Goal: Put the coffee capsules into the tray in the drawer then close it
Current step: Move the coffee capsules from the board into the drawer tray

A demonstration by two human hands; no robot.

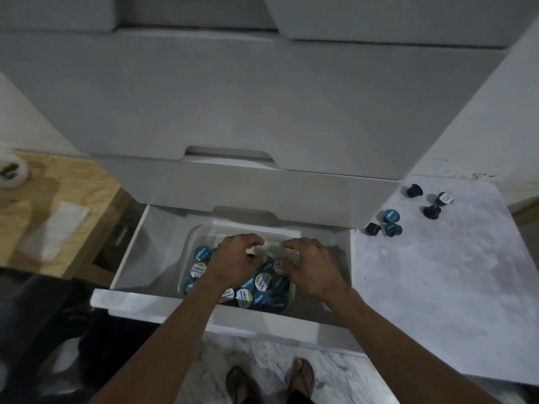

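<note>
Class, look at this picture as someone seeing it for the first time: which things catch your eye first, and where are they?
Both hands, left hand and right hand, reach into the open drawer over a clear tray heaped with blue capsules. Six more loose capsules lie on the marble surface to the right.

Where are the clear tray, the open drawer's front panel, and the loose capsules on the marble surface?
clear tray (194, 232): head view, back-left rim.
drawer front panel (163, 309): head view, top edge left of the arms.
loose capsules (390, 215): head view, blue lid of one.
</note>
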